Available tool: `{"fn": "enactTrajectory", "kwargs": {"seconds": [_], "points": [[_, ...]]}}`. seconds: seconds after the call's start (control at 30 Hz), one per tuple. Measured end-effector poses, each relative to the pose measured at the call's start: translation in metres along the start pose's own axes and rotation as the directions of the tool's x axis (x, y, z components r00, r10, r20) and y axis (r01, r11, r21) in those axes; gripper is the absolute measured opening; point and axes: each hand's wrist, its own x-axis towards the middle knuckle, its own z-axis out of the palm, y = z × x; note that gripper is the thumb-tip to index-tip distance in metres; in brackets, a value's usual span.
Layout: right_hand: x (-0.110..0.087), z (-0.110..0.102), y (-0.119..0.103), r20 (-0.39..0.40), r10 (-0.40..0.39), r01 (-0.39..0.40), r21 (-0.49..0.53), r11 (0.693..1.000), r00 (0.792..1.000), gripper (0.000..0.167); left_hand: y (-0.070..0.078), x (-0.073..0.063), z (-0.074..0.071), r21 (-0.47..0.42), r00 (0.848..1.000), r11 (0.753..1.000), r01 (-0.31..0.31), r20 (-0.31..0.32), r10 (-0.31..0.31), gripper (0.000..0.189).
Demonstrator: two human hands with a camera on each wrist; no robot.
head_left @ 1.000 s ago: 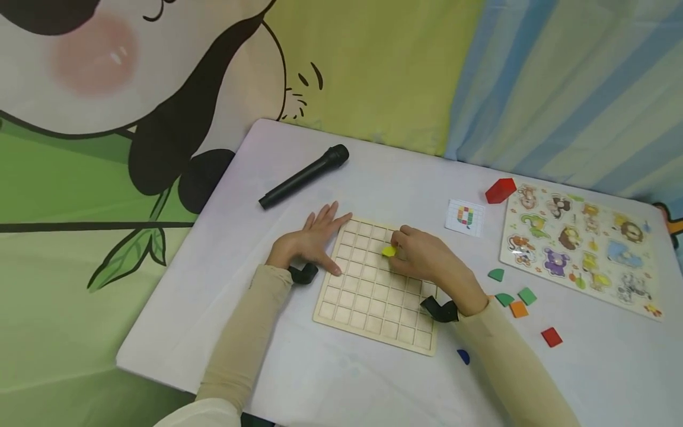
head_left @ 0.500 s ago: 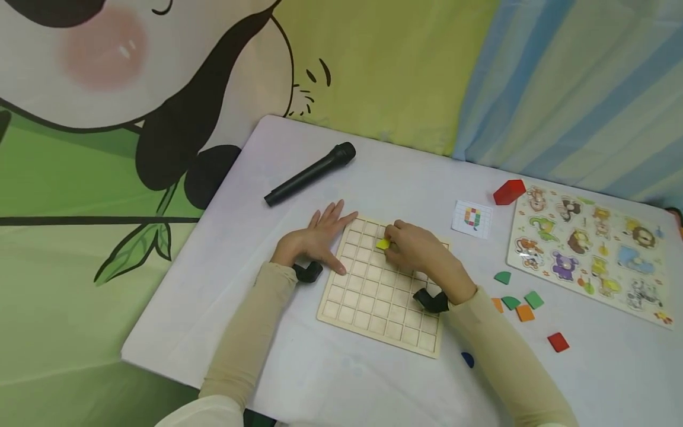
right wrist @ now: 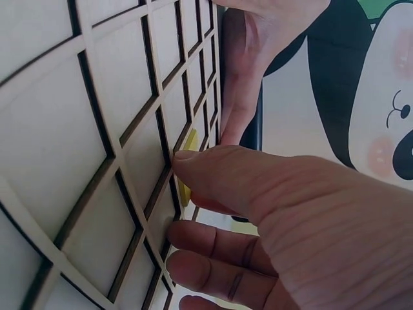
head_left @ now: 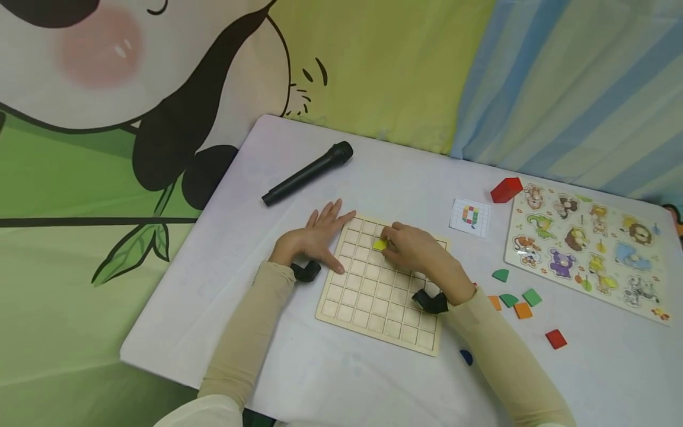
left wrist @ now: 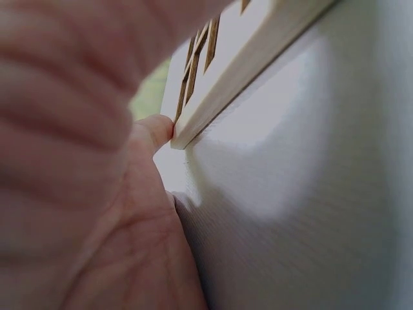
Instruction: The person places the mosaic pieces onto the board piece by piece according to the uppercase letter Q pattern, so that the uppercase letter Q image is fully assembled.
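A wooden grid board (head_left: 363, 296) with square recesses lies on the white table. My left hand (head_left: 309, 243) rests at its left edge, fingers spread, the thumb over the frame; in the left wrist view a fingertip touches the board's corner (left wrist: 184, 132). Over the upper part of the grid, my right hand (head_left: 416, 249) pinches a small yellow piece (head_left: 379, 244) between thumb and forefinger. The right wrist view shows this yellow piece (right wrist: 193, 139) close against the grid cells, partly covered by the thumb. The other right fingers are bent just above the board.
Green pieces (head_left: 508, 300), orange pieces (head_left: 523, 310), a red square (head_left: 556, 339) and a blue piece (head_left: 466, 357) lie right of the board. Farther back are a pattern card (head_left: 469, 217), a red block (head_left: 506, 190), an animal puzzle (head_left: 587, 243) and a black microphone (head_left: 308, 174).
My right hand has moved slightly left and toward the board's far edge with the yellow piece, which now looks lower over the grid. The left hand stays at the board's edge.
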Motion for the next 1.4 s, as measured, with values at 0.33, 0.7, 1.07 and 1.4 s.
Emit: {"fn": "enactTrajectory", "kwargs": {"seconds": [0.33,0.7,1.07,1.4], "points": [[-0.008,0.007,0.004,-0.048,0.000,0.001,0.026,1.000,0.999,0.024,0.004,0.001,0.004,-0.005,1.000,1.000,-0.007,0.005,0.007,0.134],[-0.024,0.002,0.010,-0.051,0.085,-0.084,0.025,0.996,0.995,0.027,-0.003,0.000,0.010,-0.011,1.000,1.000,-0.010,-0.018,0.010,0.133],[-0.062,-0.001,0.037,-0.080,0.229,-0.224,0.067,0.972,0.970,0.027,-0.003,-0.003,0.007,-0.007,0.999,1.000,-0.028,-0.038,0.028,0.134],[-0.122,0.004,0.066,-0.155,0.352,-0.348,0.048,0.936,0.923,0.024,0.001,-0.001,0.004,0.000,0.999,1.000,-0.029,-0.041,0.029,0.134]]}}
